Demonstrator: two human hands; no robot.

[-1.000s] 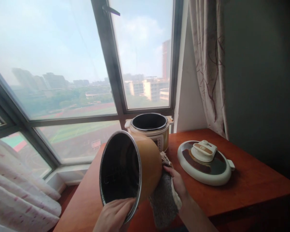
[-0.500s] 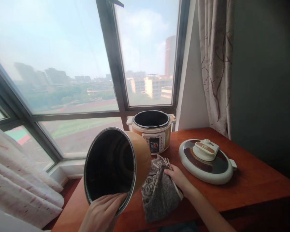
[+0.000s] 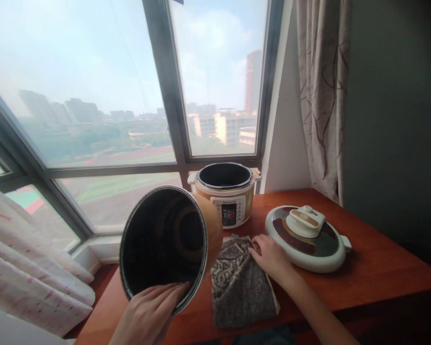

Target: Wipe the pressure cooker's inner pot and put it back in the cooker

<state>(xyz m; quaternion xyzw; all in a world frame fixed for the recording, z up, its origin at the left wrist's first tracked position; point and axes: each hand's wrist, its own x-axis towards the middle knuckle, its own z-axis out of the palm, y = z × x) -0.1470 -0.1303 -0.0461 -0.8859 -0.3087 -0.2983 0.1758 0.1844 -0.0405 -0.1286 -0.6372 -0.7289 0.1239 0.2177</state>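
the person's left hand [image 3: 149, 314] grips the lower rim of the inner pot [image 3: 167, 244], fingers curled over the edge and into the dark inside, and holds the pot up off the table [image 3: 380, 278], tipped on its side so that its open mouth faces the camera and its tan outer wall points away toward the window [image 3: 93, 96]. the pot hangs over the near left part of the table, in front of the cooker base [image 3: 226, 194] and just left of the cloth [image 3: 239, 282]. the right hand [image 3: 271, 256] lies palm down on the far right edge of that grey patterned cloth, fingers loosely spread and nearly flat, pressing on it rather than closed around it. the cloth lies spread on the wood between the held pot and the cooker lid [image 3: 307, 237]. the lid rests flat on the table to the right, handle upward, its near edge just beside the right hand. the cooker base stands at the back of the table against the window, open at the top, its control panel facing the person. a patterned curtain [image 3: 321, 96] hangs in the right corner, and a pale curtain [image 3: 32, 273] shows low on the left.
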